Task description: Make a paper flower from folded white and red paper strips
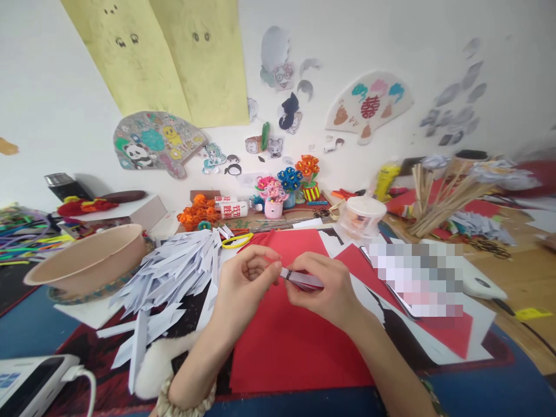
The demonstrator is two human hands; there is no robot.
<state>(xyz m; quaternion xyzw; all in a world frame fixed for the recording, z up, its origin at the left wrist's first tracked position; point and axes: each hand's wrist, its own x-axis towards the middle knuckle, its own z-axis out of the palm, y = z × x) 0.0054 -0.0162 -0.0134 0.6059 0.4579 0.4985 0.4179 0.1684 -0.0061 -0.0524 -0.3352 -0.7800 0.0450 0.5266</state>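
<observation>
Both my hands meet over a red paper sheet [286, 341] at the table's middle. My left hand [243, 286] is closed, its thumb and fingers pinching the left end of a small folded strip of paper [299, 278]. My right hand [324, 289] is closed on the strip's right part, fingers curled under it. The strip looks white with a red edge. A pile of folded white paper strips [169, 272] lies just left of my left hand.
A tan bowl [87, 260] stands at the left, a phone with a cable [35, 382] at the bottom left. Yellow-handled scissors [237, 239], a glue bottle [232, 208], small paper flower pots [286, 191], a clear tub [362, 215] and wooden sticks [438, 202] lie behind. A blurred tablet [417, 278] lies at the right.
</observation>
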